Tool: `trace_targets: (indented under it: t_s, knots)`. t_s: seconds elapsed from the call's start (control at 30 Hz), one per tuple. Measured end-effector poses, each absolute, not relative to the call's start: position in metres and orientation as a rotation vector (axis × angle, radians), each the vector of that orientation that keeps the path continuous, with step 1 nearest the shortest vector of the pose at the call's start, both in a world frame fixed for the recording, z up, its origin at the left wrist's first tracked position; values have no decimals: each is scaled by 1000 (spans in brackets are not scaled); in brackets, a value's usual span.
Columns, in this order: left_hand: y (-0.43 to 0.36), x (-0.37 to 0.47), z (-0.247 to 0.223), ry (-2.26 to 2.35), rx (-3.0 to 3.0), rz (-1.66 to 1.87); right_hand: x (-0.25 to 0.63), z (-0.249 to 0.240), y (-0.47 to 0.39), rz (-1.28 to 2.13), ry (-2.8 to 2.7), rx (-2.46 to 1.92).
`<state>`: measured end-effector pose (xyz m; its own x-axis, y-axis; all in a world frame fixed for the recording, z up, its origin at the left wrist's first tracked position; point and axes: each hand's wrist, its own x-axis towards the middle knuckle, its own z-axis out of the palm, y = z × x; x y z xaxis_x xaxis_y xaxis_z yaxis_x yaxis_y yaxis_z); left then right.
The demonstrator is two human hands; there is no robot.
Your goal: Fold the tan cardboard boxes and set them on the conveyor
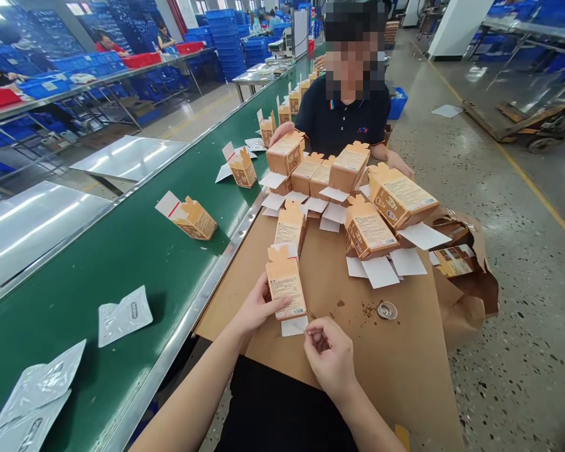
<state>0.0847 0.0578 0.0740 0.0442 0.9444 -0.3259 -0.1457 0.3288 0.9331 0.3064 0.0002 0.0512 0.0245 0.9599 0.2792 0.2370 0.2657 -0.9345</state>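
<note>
My left hand [258,304] grips a small orange-and-white printed carton [286,285], its thumb lying across the printed face. The carton's notched flaps point away from me, and a white flap [294,326] sticks out at the near end. Curled closed, my right hand [329,351] has its thumb and forefinger pinched at the right corner of that white flap. Whether they hold the flap's edge or some small piece cannot be made out. Just beyond, another carton [289,225] of the same kind lies partly behind the held one.
More cartons [370,229] are piled on the brown cardboard-covered table [329,395], near a small clear cup [387,310]. A co-worker [343,119] opposite touches cartons. On the left, a green conveyor [169,314] carries silver pouches [125,316] and standing open cartons [195,218]. A torn paper bag [471,314] stands right.
</note>
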Motion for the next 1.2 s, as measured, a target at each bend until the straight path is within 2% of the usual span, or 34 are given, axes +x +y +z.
trace_targets:
  t_s: [0.2, 0.4, 0.67, 0.93, 1.2]
  knots:
    - [45, 88, 72, 1194, 959, 1020, 338, 64, -8, 799, -1401, -1214]
    - [9, 92, 60, 1273, 1295, 1026, 379, 87, -32, 754, -1355, -1268]
    - [1, 97, 41, 1367, 1456, 1071, 380, 89, -27, 779, -1364, -1227]
    - [-2, -44, 55, 2365, 783, 1395, 393, 75, -33, 783, -1131, -1339]
    - [49, -115, 82, 2607, 792, 1227, 400, 72, -18, 768, -1213, -1289]
